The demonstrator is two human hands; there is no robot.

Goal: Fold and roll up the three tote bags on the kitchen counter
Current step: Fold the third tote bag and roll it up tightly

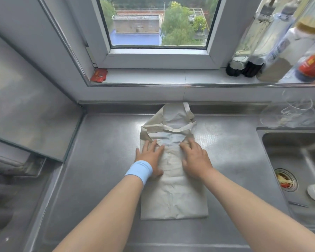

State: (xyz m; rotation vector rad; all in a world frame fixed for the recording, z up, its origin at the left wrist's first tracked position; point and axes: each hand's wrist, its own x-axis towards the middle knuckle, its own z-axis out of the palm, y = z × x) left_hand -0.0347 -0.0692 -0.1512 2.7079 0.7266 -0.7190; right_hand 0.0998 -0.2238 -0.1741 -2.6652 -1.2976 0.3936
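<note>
A beige tote bag [174, 193] lies flat on the steel counter [102, 160], its bottom edge toward me and its mouth toward the window. Its handles [171, 128] are folded across the upper part, and more beige cloth [173, 113] lies beyond them up to the back wall. My left hand [150, 157], with a light blue wristband, lies flat on the bag's left edge with straight fingers. My right hand [195, 159] presses on the bag's right side, its fingertips at the mouth's hem.
A sink [298, 160] with a drain strainer and a small white object lies to the right. Bottles [273, 51] crowd the right of the window sill; a red packet [99, 75] lies on its left. A glass-topped stove [25, 110] sits at the left.
</note>
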